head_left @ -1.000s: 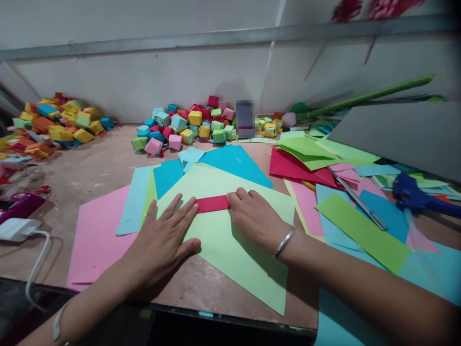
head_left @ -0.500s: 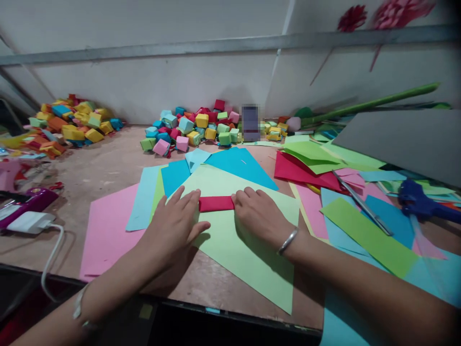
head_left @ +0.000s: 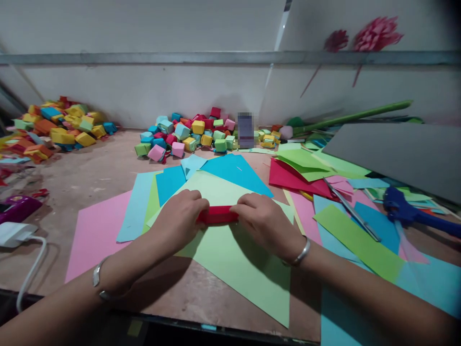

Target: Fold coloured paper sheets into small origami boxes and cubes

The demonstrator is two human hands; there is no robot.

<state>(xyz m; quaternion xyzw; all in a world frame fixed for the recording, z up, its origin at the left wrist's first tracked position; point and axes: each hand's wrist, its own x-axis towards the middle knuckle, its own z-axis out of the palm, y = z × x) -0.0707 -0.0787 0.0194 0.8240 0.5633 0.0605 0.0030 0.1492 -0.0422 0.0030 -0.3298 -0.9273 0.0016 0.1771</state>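
A folded strip of red paper (head_left: 219, 215) is stretched between my two hands, just above a pale green sheet (head_left: 248, 269). My left hand (head_left: 185, 215) pinches its left end with the fingers closed. At the other end my right hand (head_left: 264, 221) grips it between thumb and fingers. The fingertips hide both ends of the strip. Beneath the pale green sheet lie blue sheets (head_left: 236, 173) and, to the left, a pink sheet (head_left: 95, 226).
Small paper cubes (head_left: 182, 130) are heaped at the back, with another pile of paper pieces (head_left: 66, 125) at the far left. On the right lie scissors or a metal pen-like tool (head_left: 355, 210), a blue glue gun (head_left: 399, 206) and cut papers. A white charger (head_left: 16, 234) sits left.
My left hand has gone from lying spread by the red strip to pinching its end. Both hands have lifted the strip slightly off the sheet, and the view has shifted a little.
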